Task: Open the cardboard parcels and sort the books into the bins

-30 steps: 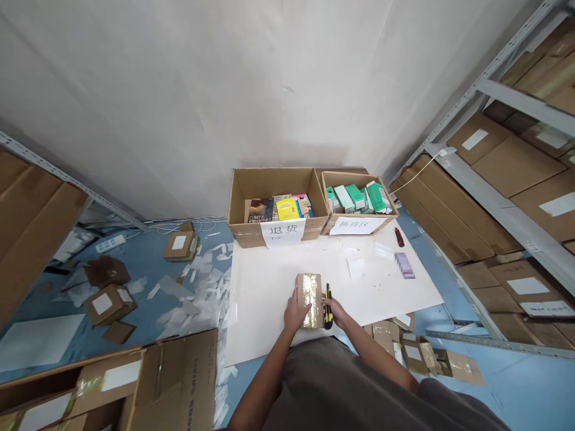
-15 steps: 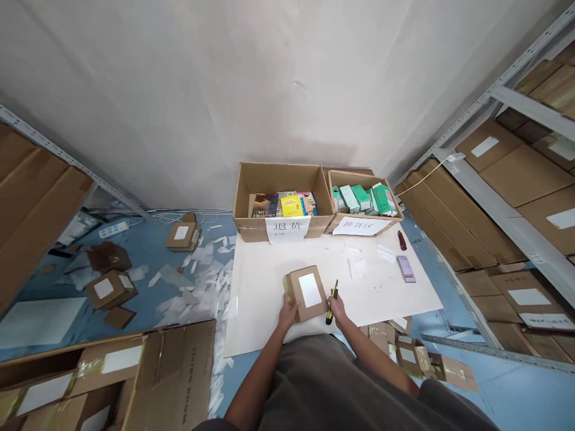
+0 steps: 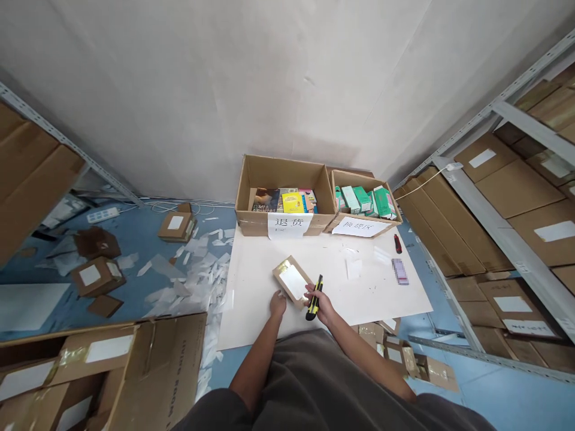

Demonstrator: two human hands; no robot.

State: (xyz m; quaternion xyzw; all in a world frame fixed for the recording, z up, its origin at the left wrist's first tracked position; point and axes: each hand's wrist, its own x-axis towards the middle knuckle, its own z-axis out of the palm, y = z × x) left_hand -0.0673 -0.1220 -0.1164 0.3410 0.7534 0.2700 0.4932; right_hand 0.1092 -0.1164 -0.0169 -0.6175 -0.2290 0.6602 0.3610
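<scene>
A small cardboard box (image 3: 293,280) with a white label and yellowish tape is tilted over the white table (image 3: 251,323). In my right hand (image 3: 324,308) is a yellow-and-black utility knife (image 3: 314,299), its tip pointing away from me. The fingers of that same hand also touch the box's right end. My left hand (image 3: 278,304) is just beside the box's near left edge, fingers curled in, with nothing visible in them. Whether its fingertips touch the box, I cannot tell.
Behind stand a carton of books (image 3: 251,224) and a carton of green boxes (image 3: 330,227), both with paper signs. A red cutter (image 3: 398,243) and a scrap of white paper (image 3: 353,268) lie to the right. Paper scraps (image 3: 202,281) litter the floor; shelving (image 3: 507,245) flanks the right.
The box has turned, and its taped side now shows. My left hand has come off its left side. My right hand, with the utility knife, has moved left onto the box.
</scene>
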